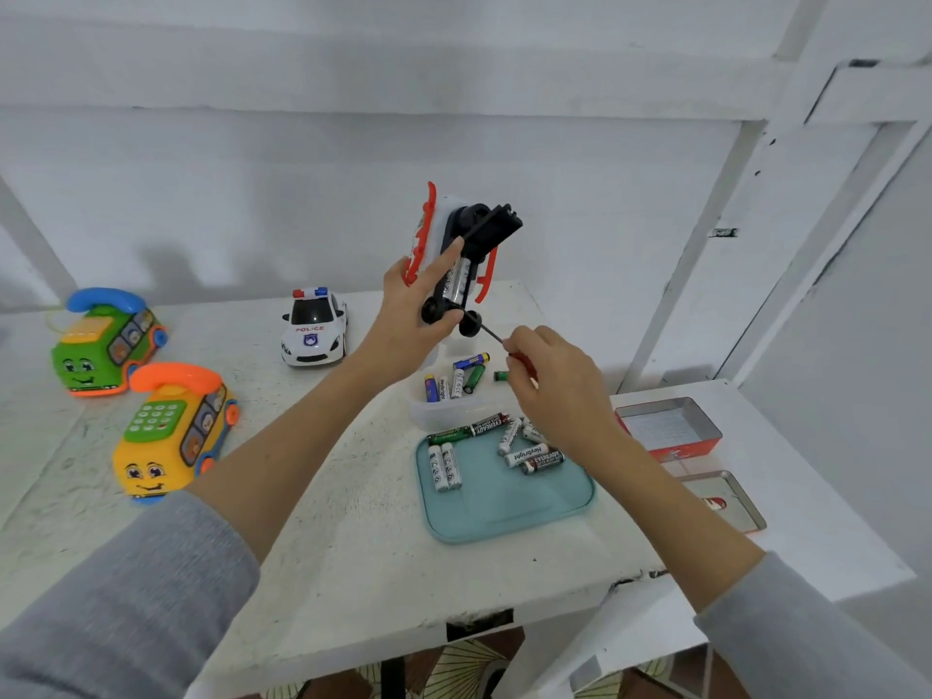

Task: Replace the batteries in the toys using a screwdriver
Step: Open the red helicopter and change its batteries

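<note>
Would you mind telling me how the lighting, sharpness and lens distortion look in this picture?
Head view: soft, even light with faint shadows on the wall; wide-angle bending curves the table edge and shelf posts; the held toy and the battery labels in the tray look fairly sharp.

Both arms wear loose grey sleeves of a soft, faintly ribbed knit fabric, pushed up so the forearms are bare. The left grey knit sleeve bunches in thick folds near the elbow. The right grey knit sleeve ends in what looks like a plain cuff. The left hand and right hand are bare, with no rings or watch in sight.
</note>
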A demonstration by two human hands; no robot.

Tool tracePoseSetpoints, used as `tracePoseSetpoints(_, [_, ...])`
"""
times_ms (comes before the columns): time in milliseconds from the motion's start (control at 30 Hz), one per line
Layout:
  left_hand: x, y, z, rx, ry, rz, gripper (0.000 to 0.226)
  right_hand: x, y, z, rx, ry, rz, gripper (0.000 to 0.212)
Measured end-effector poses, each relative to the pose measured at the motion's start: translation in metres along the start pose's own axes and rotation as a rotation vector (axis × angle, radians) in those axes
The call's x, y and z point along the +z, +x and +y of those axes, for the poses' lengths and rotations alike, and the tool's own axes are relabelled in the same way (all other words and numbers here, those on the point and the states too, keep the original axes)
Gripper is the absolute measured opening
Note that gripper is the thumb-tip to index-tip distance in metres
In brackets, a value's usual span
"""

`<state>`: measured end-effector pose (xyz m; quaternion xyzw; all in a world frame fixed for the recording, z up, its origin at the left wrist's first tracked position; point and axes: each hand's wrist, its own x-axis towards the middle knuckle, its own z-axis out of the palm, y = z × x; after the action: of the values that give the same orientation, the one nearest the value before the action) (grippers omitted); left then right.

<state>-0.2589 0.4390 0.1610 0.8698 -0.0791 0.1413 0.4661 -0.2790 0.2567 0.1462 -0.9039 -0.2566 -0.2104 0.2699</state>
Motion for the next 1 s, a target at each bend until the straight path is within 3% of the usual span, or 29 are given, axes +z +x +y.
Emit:
tracePoseSetpoints(133, [0.001,0.003,0.005,-0.017,-0.051,0.028,0.067,0.012,-0.004,-0.003,-0.005,-0.001,0.041,0.021])
tracePoseSetpoints(367, [-0.001,0.009,0.002,-0.023,-0.091,0.044,0.068,0.018,-0.004,-0.001,-0.014,0.069,0.059,0.016])
tracePoseSetpoints(633, [-0.016,0.015,-0.008,-0.022,0.006,-0.050,0.068,-0.007,0.017,0.016,0.026,0.066,0.152,0.011])
tracePoseSetpoints(833, [-0.027,0.025,-0.010,-0.022,0.080,-0.120,0.069,-0.025,0.059,0.028,0.110,-0.071,0.039,0.024])
tracePoseSetpoints(1000, [-0.030,0.032,-0.012,0.030,0.154,-0.167,0.069,-0.027,0.075,0.028,0.088,-0.128,-0.008,0.022])
